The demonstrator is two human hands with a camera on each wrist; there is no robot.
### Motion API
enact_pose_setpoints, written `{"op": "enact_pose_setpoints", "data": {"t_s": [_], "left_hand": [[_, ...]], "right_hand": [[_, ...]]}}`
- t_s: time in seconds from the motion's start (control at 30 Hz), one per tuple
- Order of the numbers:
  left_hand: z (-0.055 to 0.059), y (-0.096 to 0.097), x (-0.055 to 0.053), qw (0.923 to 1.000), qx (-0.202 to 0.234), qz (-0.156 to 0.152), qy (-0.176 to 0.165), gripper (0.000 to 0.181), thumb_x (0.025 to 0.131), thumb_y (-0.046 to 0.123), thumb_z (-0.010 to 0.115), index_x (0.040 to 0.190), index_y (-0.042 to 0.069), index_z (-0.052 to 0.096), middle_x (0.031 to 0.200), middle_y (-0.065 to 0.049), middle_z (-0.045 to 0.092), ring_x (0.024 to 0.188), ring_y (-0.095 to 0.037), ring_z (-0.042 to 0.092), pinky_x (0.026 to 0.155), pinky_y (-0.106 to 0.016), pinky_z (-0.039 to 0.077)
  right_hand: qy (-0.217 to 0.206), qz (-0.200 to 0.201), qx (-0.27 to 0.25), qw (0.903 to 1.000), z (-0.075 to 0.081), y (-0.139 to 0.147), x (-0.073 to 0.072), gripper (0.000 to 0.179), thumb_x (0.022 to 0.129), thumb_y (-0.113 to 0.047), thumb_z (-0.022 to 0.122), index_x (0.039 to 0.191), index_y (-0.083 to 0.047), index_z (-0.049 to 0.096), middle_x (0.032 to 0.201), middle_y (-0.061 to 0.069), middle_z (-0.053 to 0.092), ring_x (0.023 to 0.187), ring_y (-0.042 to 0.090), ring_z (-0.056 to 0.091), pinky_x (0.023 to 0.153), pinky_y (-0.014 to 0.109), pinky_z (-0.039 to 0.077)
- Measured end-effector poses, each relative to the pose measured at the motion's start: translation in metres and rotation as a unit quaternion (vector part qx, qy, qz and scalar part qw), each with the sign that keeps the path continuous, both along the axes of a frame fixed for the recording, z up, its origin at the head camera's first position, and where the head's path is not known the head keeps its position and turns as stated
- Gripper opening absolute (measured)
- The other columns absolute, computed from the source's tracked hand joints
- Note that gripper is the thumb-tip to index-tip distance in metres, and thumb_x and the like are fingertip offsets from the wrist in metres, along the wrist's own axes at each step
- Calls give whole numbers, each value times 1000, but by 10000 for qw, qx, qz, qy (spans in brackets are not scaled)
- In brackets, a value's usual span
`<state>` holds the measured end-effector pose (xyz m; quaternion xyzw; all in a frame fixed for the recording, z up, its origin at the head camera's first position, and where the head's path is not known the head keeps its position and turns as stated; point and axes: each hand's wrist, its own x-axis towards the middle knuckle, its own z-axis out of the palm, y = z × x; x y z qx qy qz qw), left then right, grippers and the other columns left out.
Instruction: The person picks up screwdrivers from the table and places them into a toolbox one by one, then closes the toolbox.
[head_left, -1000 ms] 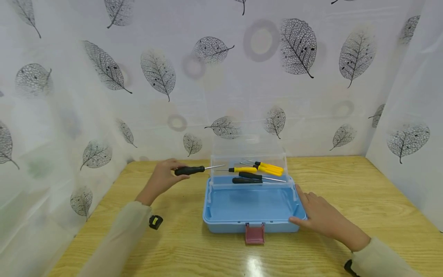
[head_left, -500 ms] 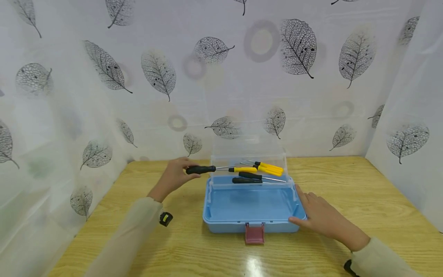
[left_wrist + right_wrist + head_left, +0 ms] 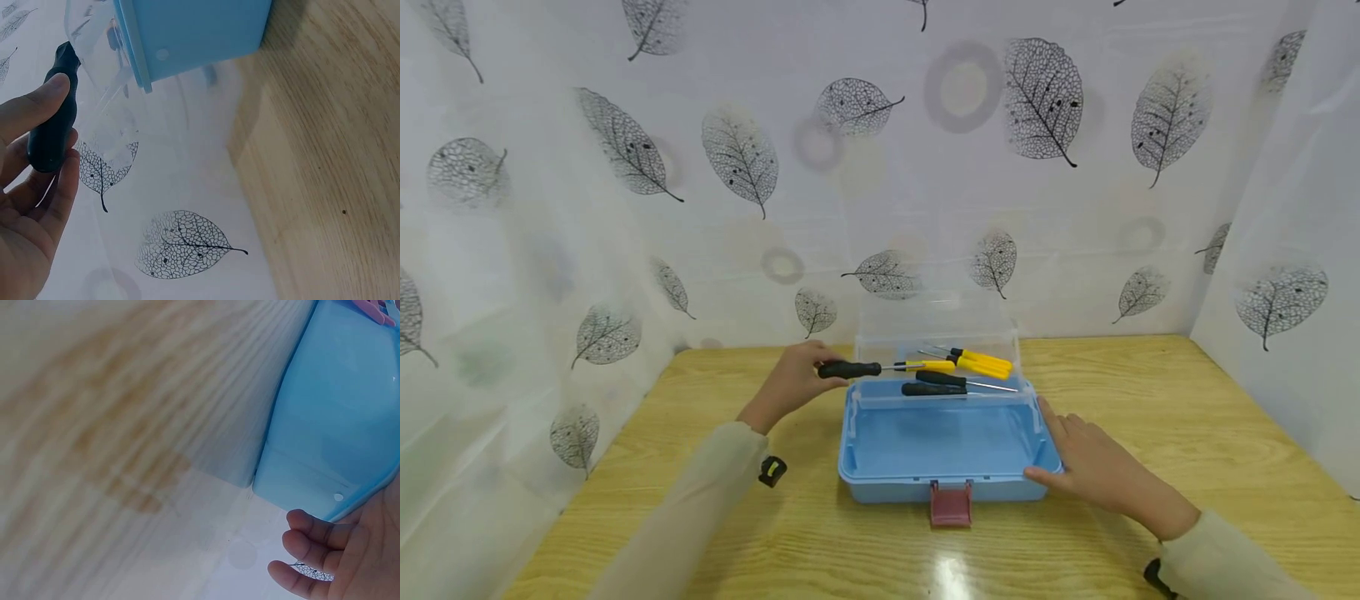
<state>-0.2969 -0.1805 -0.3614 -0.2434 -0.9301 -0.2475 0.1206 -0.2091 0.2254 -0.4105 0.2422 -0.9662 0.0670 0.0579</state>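
Observation:
My left hand (image 3: 793, 383) holds a black-handled screwdriver (image 3: 850, 369) level, its shaft pointing right over the left side of the clear plastic part (image 3: 880, 340) at the back of the box. In the left wrist view, thumb and fingers pinch its handle (image 3: 55, 125). Beyond the tip lie yellow-handled screwdrivers (image 3: 985, 364) and two black-handled screwdrivers (image 3: 940, 389). The light-blue toolbox (image 3: 943, 492) stands with its lid up and a pink latch (image 3: 951, 505) hanging in front. My right hand (image 3: 1093, 462) rests against its right side, thumb on the rim, fingers extended or loosely bent.
The toolbox stands on a wood-grain table (image 3: 1157, 417). A white leaf-patterned curtain (image 3: 925, 192) hangs behind the table and along both sides. Dark wrist devices show by both sleeves.
My left hand has moved right with the black-handled screwdriver, bringing its tip from the clear part's left edge to over the yellow-handled one. The right hand stays in place.

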Motion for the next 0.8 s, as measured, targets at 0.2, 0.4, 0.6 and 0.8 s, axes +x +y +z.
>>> {"op": "enact_pose_setpoints", "data": {"t_s": [0.2,0.4,0.6,0.8], "left_hand": [[0,5,-3,9999,-118,41,-53,29,76,24,78,101,10,73,90,-4,67,74,-14,54,67,-28,45],[1,12,-5,9997,-213,25,-77,30,76,25,78,102,10,73,89,-4,67,73,-13,54,66,-28,45],[3,20,-7,9996,-252,42,-113,28,76,25,78,99,12,74,88,-3,67,73,-13,54,67,-28,44],[4,27,-9,9995,-224,-19,-204,26,76,24,78,99,11,74,87,-2,67,71,-12,53,65,-26,43]], "right_hand": [[36,12,7,10000,2,-1,0,100,82,-60,58,144,9,21,118,25,58,96,30,58,83,49,49],[-4,-20,38,10000,2,-1,0,100,82,-61,58,144,9,22,116,24,59,95,29,57,82,48,49],[-25,-21,58,10000,1,-1,-1,101,82,-61,58,144,9,21,109,21,60,88,23,56,78,44,49],[32,-5,61,10000,1,-1,0,101,82,-61,59,144,9,22,103,17,61,82,17,52,73,39,47]]}}
